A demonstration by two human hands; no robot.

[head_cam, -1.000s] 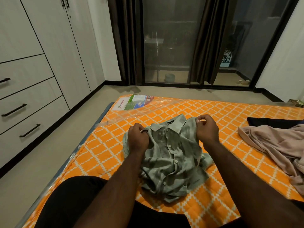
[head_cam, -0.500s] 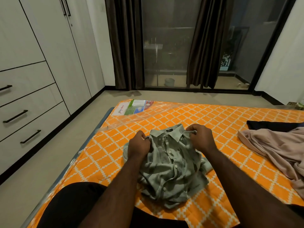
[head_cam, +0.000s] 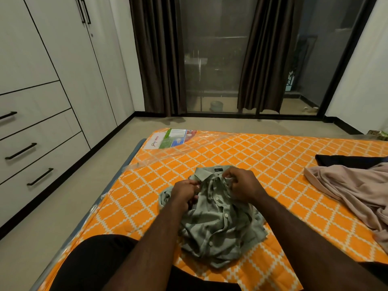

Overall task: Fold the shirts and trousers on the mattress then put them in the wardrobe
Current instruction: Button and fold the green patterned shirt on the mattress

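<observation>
Left hand (head_cam: pixel 184 193) and right hand (head_cam: pixel 244 185) pinch the green shirt (head_cam: pixel 218 225), whose black collar label (head_cam: pixel 218 170) is unreadable

One head-worn camera looks forward and down. The mattress (head_cam: pixel 273 156) lies close below, the wardrobe (head_cam: pixel 63 91) at ten o'clock.

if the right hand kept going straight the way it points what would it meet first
Likely the green shirt, at its collar: the right hand pinches fabric just beside it and points far-left. Beyond that lies bare mattress. The left hand seems off that line.
</observation>
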